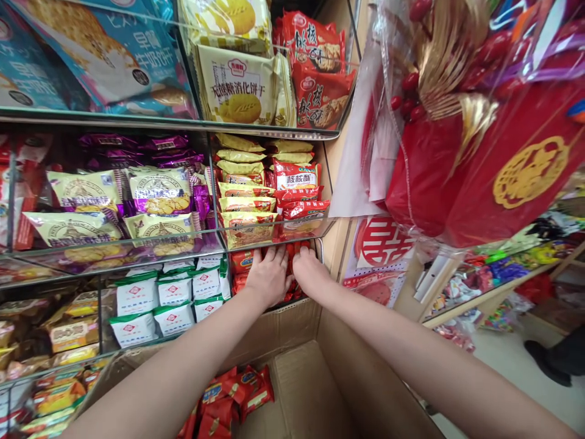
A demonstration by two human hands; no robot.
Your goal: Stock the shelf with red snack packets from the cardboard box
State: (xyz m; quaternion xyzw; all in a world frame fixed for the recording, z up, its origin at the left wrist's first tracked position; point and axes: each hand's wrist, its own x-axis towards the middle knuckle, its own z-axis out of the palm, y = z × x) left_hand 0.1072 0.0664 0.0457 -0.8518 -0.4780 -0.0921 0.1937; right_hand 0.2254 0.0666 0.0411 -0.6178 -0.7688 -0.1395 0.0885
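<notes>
Both my hands reach into a low shelf compartment holding small red packets (pixel 242 261). My left hand (pixel 269 277) lies over the red packets, fingers spread and pointing up. Beside it on the right, my right hand (pixel 309 271) is bent down among the packets, its fingertips partly hidden; what it holds cannot be made out. Below my arms is an open cardboard box (pixel 299 378) with several red packets (pixel 237 393) at its bottom left.
White and green packets (pixel 137 299) fill the compartment on the left. A clear shelf edge (pixel 278 235) runs above my hands. Red wrapped decorations (pixel 457 164) hang at the upper right. A person's dark shoe (pixel 548 363) shows at the right edge.
</notes>
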